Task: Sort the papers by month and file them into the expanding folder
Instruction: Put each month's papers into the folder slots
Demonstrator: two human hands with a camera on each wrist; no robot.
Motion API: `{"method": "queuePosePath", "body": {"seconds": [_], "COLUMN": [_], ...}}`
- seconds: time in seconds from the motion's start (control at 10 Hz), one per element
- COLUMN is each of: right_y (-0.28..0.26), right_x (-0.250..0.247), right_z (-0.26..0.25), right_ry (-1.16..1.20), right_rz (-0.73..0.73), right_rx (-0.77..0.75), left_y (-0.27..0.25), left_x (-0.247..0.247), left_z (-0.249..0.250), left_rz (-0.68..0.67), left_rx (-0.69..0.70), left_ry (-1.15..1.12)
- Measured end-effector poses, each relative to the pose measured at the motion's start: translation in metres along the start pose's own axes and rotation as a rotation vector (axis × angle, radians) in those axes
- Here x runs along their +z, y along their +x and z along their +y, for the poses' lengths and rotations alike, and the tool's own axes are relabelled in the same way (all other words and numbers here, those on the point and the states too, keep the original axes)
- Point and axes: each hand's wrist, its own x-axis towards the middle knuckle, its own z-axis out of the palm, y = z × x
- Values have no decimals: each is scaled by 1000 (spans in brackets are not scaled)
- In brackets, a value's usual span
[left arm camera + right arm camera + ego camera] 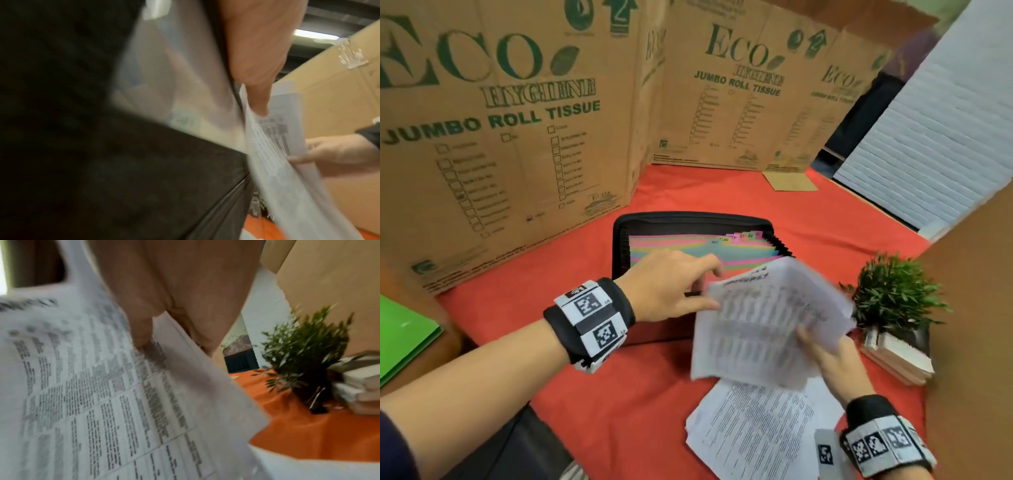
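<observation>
The black expanding folder (688,221) stands open on the red cloth, its coloured dividers (671,245) and month tabs facing me. My right hand (812,339) grips a printed sheet (767,325) by its lower right edge and holds it tilted just in front of the folder. In the right wrist view the thumb (141,339) presses on the print of the sheet (92,402). My left hand (714,284) reaches to the folder's front pockets, its straight fingers touching the sheet's top left edge. In the left wrist view a left fingertip (259,108) lies between a translucent divider (164,78) and the sheet (273,146). More printed papers (753,431) lie in a loose pile below.
Printed cardboard boxes (517,137) wall off the left and back. A white corrugated panel (928,137) stands at the right. A small potted plant (893,291) sits beside a stack of books (897,359), close to the right hand. A green folder (404,335) lies at the far left.
</observation>
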Motion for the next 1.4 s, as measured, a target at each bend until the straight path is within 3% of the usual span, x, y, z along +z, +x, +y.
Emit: {"method": "queuePosePath", "body": {"seconds": [0.1, 0.3, 0.4, 0.5, 0.6, 0.7, 0.8, 1.0, 1.2, 1.4], "right_y": [5, 8, 17, 6, -100, 8, 25, 44, 47, 59], "right_x": [-30, -71, -175, -178, 15, -20, -35, -25, -22, -25], "right_z": [12, -21, 42, 35, 27, -57, -98, -106, -97, -87], "right_ry": [37, 138, 237, 235, 239, 464, 315, 242, 195, 147], "right_rz": [135, 526, 623, 556, 422, 643, 668, 547, 296, 343], "right_rx": [5, -70, -139, -67, -207, -220, -304, -472, -354, -341], "left_y": [-6, -6, -5, -12, -26, -38, -42, -55, -71, -87], "left_x": [-1, -6, -5, -3, -3, 0, 3, 17, 22, 28], "left_z": [-1, 6, 11, 10, 4, 2, 6, 19, 7, 1], "left_rz": [81, -48, -66, -7, 138, 212, 293, 475, 566, 579], "left_rx": [9, -261, -392, -456, -486, -519, -563, -685, -586, -410], "left_ry": [198, 320, 343, 431, 448, 377, 340, 295, 284, 344]}}
